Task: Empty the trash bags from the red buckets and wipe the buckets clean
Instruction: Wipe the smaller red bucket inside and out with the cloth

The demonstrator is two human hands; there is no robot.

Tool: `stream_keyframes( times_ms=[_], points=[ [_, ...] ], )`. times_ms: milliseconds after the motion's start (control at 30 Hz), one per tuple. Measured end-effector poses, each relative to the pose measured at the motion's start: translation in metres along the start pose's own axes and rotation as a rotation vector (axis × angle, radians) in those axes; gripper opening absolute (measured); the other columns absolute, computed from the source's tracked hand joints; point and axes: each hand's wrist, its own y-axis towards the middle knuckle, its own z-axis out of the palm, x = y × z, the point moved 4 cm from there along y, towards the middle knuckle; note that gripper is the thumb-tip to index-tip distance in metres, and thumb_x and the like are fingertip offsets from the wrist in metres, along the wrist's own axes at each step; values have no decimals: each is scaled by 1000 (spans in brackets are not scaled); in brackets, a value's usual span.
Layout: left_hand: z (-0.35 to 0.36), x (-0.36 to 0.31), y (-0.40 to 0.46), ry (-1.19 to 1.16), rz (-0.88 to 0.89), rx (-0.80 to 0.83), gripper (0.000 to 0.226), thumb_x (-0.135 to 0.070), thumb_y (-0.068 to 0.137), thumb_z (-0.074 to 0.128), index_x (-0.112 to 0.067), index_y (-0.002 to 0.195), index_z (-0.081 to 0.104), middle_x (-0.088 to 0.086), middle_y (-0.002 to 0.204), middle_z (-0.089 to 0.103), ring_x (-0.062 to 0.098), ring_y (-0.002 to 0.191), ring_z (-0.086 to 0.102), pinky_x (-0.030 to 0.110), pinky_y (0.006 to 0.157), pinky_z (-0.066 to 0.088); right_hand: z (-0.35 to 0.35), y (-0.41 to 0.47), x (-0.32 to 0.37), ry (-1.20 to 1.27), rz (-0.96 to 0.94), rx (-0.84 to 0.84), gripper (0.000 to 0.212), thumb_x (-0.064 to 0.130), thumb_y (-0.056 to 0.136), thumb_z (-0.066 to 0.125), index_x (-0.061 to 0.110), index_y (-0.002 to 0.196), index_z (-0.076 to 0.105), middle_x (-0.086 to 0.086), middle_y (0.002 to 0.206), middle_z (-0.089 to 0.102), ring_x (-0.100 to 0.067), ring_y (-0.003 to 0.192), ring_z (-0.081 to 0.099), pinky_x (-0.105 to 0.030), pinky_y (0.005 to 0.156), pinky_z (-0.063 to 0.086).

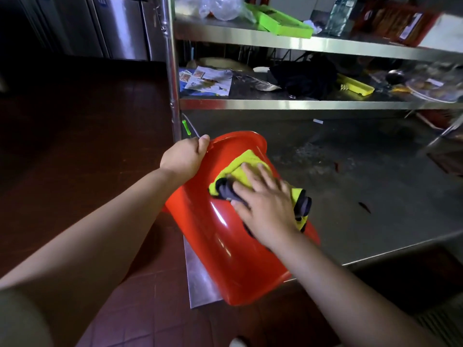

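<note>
left hand (184, 156) curled and gripping, right hand (265, 206) flat, fingers spread

Dark red tiled floor (75, 116), stainless steel counter (350, 196), steel shelves (300, 104) above cluttered with papers and green trays, steel cabinets (120, 26) behind, dim light
</note>
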Motion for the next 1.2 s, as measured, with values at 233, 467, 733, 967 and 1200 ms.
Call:
stream_keyframes(
  times_ms=[233, 467, 733, 967, 1200],
  points=[
    [5, -27, 15, -39, 54, 85, 51, -43, 100, 20, -17, 60, 40, 0, 61, 43, 28, 74, 46, 32, 68, 32, 33, -71, 72, -320, -388, 83, 40, 34, 86, 39, 34, 120, 59, 1, 141, 46, -30, 135, 36, -54, 108, 26],
    [11, -22, 16, -156, 26, 34, 53, -44, 98, 26, -12, 61, 47, 7, 65, 50, 28, 74, 49, 30, 68, 32, 13, -63, 21, -249, -330, 17, 37, 40, 86, 51, 41, 122, 57, 10, 140, 49, -25, 133, 42, -46, 102, 37],
    [12, -2, 5, -179, -14, -17, 53, -48, 97, 25, -14, 62, 45, 2, 64, 50, 29, 71, 51, 32, 66, 32, 5, -23, -96, 472, 407, 0, 38, 44, 92, 52, 31, 128, 55, 10, 141, 48, -19, 126, 47, -33, 94, 43],
    [12, -11, 8, -74, -45, 36, 52, -48, 97, 20, -17, 62, 44, 1, 64, 47, 30, 71, 49, 33, 68, 32, 2, -44, -72, 230, 361, -17, 41, 42, 94, 47, 26, 131, 50, 3, 146, 42, -26, 126, 44, -44, 93, 43],
    [16, -26, 24, -88, -16, 105, 47, -47, 97, 21, -11, 83, 49, 14, 85, 51, 27, 85, 48, 33, 77, 35, 7, -82, -10, -155, 174, -110, 43, 46, 85, 53, 39, 127, 48, -3, 143, 45, -35, 130, 42, -52, 95, 36]
  ],
)
